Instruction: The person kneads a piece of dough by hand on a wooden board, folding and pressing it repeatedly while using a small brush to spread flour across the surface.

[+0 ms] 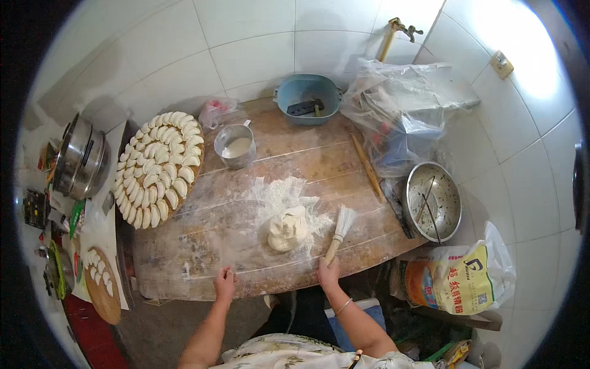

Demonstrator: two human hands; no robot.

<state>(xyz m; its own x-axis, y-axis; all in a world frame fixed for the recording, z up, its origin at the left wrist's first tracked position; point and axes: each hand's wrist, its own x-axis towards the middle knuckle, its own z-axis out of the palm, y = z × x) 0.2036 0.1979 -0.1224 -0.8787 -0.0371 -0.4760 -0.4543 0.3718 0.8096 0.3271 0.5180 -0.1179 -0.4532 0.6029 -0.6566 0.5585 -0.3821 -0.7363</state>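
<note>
My right hand (328,272) grips the wooden handle of a brush (344,224) at the front edge of the table. Its pale bristles fan out away from me, low over the wood. Left of the bristles sits a lump of dough (287,230), folded and uneven on top. Loose white flour (279,192) is spread behind and around the dough. My left hand (225,283) is at the table's front edge, left of the dough, its fingers curled in with nothing visible in them.
Rows of dumplings (161,166) cover a round board at the left. A metal cup (235,146), a blue basin (308,99) and a rolling pin (367,166) lie toward the back. On the right are a steel bowl (452,203) with chopsticks and a flour bag (458,277).
</note>
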